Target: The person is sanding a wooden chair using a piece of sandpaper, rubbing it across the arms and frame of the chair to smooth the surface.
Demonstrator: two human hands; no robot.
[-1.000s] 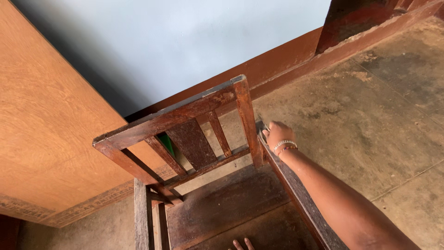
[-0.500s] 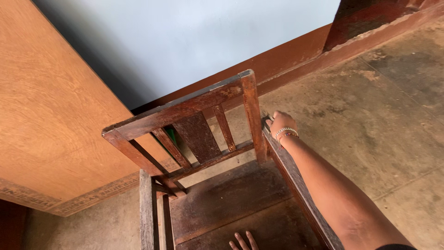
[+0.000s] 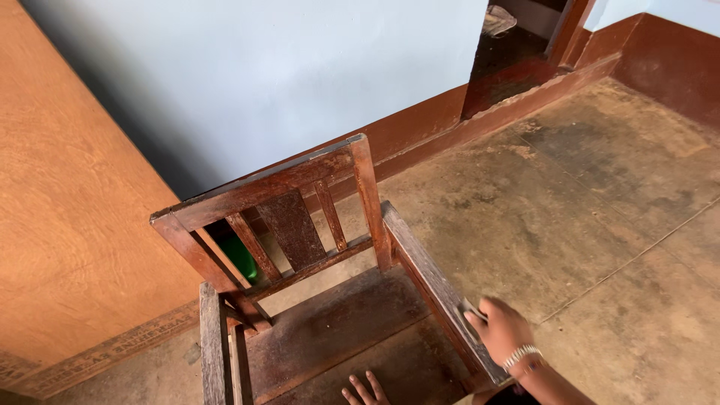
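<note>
On my far left stands a broad orange-brown wooden panel (image 3: 67, 225) with a patterned band along its foot, meeting the bare concrete floor (image 3: 600, 210). The floor is worn, stained in dark patches and scored by thin joint lines. Behind it all runs a pale blue wall (image 3: 300, 67) with a dark red-brown skirting band (image 3: 420, 120) at its base.

In the middle sits the dark wooden chair (image 3: 300, 225), its varnish rubbed and scuffed. It has a slatted back, a plank seat and flat armrests on both sides. Through the back slats I see something green (image 3: 241, 255) on the floor behind; I cannot make out what it is.

At the bottom edge, my left hand (image 3: 364, 391) shows only its fingertips, spread flat and resting open on the seat, gripping nothing. To the right of it, my right hand (image 3: 501, 330), a bracelet at the wrist, sits on the near end of the chair's right armrest (image 3: 424, 270). The fingers curl over something small and grey pressed against the wood, possibly a rag or a pad.

Farther right the floor runs out to a dark doorway (image 3: 517, 45) with a red-brown frame, and the skirting turns the corner at the upper right.
</note>
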